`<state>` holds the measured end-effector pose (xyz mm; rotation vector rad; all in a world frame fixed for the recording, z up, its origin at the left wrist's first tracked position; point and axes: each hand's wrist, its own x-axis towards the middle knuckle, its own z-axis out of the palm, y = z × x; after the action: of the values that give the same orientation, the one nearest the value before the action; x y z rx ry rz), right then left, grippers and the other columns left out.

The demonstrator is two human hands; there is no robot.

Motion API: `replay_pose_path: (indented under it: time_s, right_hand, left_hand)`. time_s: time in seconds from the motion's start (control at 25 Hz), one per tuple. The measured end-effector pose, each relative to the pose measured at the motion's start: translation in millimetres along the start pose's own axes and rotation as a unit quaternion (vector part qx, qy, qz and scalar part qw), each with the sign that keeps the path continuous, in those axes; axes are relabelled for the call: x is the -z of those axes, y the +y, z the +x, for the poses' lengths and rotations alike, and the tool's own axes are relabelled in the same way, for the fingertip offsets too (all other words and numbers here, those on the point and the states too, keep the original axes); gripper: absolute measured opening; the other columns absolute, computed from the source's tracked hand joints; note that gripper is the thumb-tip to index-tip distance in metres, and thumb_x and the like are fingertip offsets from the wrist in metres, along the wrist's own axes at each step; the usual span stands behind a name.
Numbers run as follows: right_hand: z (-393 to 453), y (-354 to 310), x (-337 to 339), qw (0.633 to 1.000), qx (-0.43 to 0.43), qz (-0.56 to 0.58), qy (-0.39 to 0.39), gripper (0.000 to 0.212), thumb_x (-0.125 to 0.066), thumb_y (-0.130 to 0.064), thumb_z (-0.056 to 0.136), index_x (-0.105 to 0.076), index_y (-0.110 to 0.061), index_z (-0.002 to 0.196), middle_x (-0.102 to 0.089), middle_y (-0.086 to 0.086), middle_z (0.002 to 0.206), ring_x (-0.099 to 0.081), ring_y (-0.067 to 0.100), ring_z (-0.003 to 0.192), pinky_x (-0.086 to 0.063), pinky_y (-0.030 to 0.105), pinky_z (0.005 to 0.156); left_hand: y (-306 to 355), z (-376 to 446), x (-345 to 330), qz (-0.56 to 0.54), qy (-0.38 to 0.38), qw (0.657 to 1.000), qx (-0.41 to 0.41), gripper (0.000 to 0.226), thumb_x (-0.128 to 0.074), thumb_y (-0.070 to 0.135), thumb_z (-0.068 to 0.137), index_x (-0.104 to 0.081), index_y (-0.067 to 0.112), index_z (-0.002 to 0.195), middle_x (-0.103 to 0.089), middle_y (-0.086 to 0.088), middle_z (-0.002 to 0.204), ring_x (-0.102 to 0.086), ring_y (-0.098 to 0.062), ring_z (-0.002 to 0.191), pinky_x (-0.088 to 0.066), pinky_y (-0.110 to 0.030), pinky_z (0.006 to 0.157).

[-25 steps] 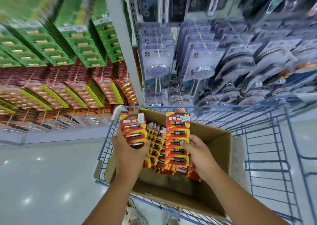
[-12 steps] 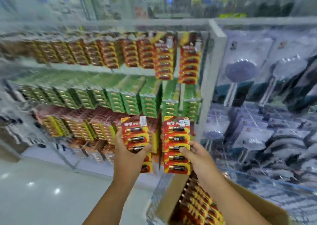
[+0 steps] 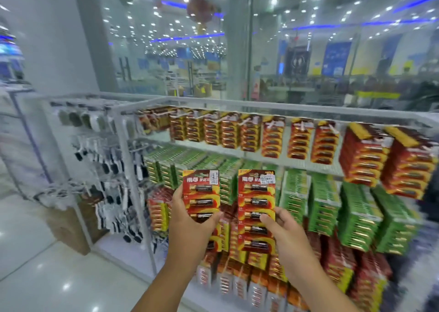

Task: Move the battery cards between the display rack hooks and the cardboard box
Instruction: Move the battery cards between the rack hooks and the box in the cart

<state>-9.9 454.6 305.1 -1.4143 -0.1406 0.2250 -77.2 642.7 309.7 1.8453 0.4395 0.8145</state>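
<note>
Shop aisle, tiled floor (image 3: 35,264). Two red battery cards are held upright, side by side, before the rack (image 3: 261,108): left card (image 3: 200,194) is gripped by the left hand (image 3: 190,226), right card (image 3: 256,207) is pinched by the right hand (image 3: 282,231). Rack hooks are filled with red and green cards (image 3: 356,214).

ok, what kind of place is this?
A retail shop, most likely. The display rack is packed with hanging battery cards, each hand holds a battery card with a price sticker, and lit aisles show behind.
</note>
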Motion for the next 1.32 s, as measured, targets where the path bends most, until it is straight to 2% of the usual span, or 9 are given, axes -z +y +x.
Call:
replay_pose_path:
  time_s: [0.12, 0.2, 0.32, 0.48, 0.64, 0.88, 1.04, 1.2, 1.32]
  right_hand:
    - [26.6, -9.1, -59.8, 1.000, 0.017, 0.012, -0.021, 0.013, -0.065, -0.021, 0.101, -0.063, -0.033, 0.101, -0.072, -0.010, 0.108, -0.067, 0.006, 0.095, -0.054, 0.029, 0.080]
    - [52.6, -8.2, -91.1, 1.000, 0.016, 0.001, -0.023, 0.011, -0.066, -0.024, 0.100, -0.065, -0.031, 0.109, -0.072, -0.011, 0.105, -0.069, 0.008, 0.094, -0.055, 0.035, 0.089]
    - [105.6, -2.7, -131.5, 1.000, 0.014, 0.004, -0.011, 0.035, -0.074, -0.034, 0.092, -0.066, -0.026, 0.126, -0.076, -0.006, 0.116, -0.073, 0.018, 0.105, -0.058, 0.050, 0.096]
    - [184.0, 3.8, -175.3, 0.999, 0.025, 0.021, -0.029, 0.018, -0.067, -0.026, 0.100, -0.068, -0.028, 0.119, -0.078, -0.007, 0.109, -0.074, 0.018, 0.103, -0.060, 0.048, 0.092]
    - [246.5, 3.0, -220.9, 0.999, 0.028, 0.006, -0.037, 0.022, -0.067, -0.029, 0.100, -0.068, -0.027, 0.121, -0.077, -0.008, 0.115, -0.073, 0.017, 0.106, -0.058, 0.048, 0.096]
    - [316.1, 6.7, -292.1, 0.999, 0.030, -0.006, -0.034, 0.012, -0.068, -0.030, 0.100, -0.071, -0.030, 0.111, -0.076, -0.010, 0.114, -0.071, 0.016, 0.109, -0.055, 0.049, 0.101]
    - [352.0, 15.8, -341.5, 0.999, 0.034, 0.003, 0.005, 0.014, -0.064, -0.024, 0.102, -0.070, -0.024, 0.115, -0.080, -0.005, 0.105, -0.077, 0.018, 0.096, -0.062, 0.050, 0.090]
    - [381.1, 25.8, -377.2, 0.998, 0.036, 0.008, 0.059, 0.016, -0.067, -0.029, 0.100, -0.070, -0.028, 0.116, -0.079, -0.007, 0.110, -0.075, 0.018, 0.103, -0.060, 0.050, 0.093]
    - [389.7, 31.4, -391.6, 0.994, 0.037, 0.015, 0.105, 0.022, -0.068, -0.031, 0.099, -0.069, -0.031, 0.121, -0.077, -0.008, 0.115, -0.073, 0.018, 0.108, -0.059, 0.051, 0.095]
  left_hand:
    - [-15.3, 47.8, 38.4, 0.002, 0.014, 1.000, 0.002, 0.105, -0.090, 0.043, 0.075, -0.020, 0.045, 0.153, -0.046, 0.011, 0.149, -0.051, -0.017, 0.132, -0.053, -0.048, 0.105]
    - [-29.6, 82.8, 51.7, 0.017, 0.023, 1.000, 0.003, 0.104, -0.089, 0.045, 0.075, -0.021, 0.043, 0.154, -0.048, 0.009, 0.148, -0.053, -0.019, 0.131, -0.054, -0.045, 0.103]
    - [-46.4, 140.1, 58.6, 0.023, 0.034, 0.999, 0.000, 0.105, -0.089, 0.045, 0.076, -0.020, 0.041, 0.156, -0.046, 0.010, 0.147, -0.054, -0.017, 0.125, -0.054, -0.037, 0.097]
    - [-68.8, 218.4, 56.0, 0.016, 0.039, 0.999, -0.007, 0.102, -0.087, 0.045, 0.078, -0.019, 0.044, 0.154, -0.047, 0.014, 0.141, -0.057, -0.006, 0.110, -0.055, -0.024, 0.081]
    - [-83.5, 292.2, 58.7, 0.048, 0.048, 0.998, 0.007, 0.107, -0.088, 0.050, 0.075, -0.016, 0.047, 0.154, -0.043, 0.007, 0.157, -0.052, -0.023, 0.136, -0.055, -0.048, 0.103]
    - [-120.2, 395.0, 66.6, 0.049, 0.028, 0.998, -0.013, 0.107, -0.086, 0.046, 0.078, -0.016, 0.038, 0.159, -0.033, 0.004, 0.163, -0.043, -0.023, 0.143, -0.048, -0.030, 0.098]
    - [-157.3, 460.7, 75.7, 0.031, -0.004, 0.999, -0.020, 0.107, -0.088, 0.045, 0.077, -0.019, 0.038, 0.157, -0.041, 0.006, 0.159, -0.044, -0.020, 0.144, -0.045, -0.045, 0.114]
    - [-177.5, 512.2, 78.3, 0.012, -0.061, 0.997, -0.045, 0.106, -0.086, 0.044, 0.080, -0.016, 0.035, 0.160, -0.031, 0.011, 0.163, -0.034, -0.012, 0.146, -0.035, -0.031, 0.111]
    - [-186.6, 535.9, 75.3, 0.009, -0.093, 0.994, -0.054, 0.110, -0.085, 0.050, 0.079, -0.013, 0.036, 0.161, -0.022, 0.011, 0.168, -0.028, -0.015, 0.152, -0.035, -0.040, 0.121]
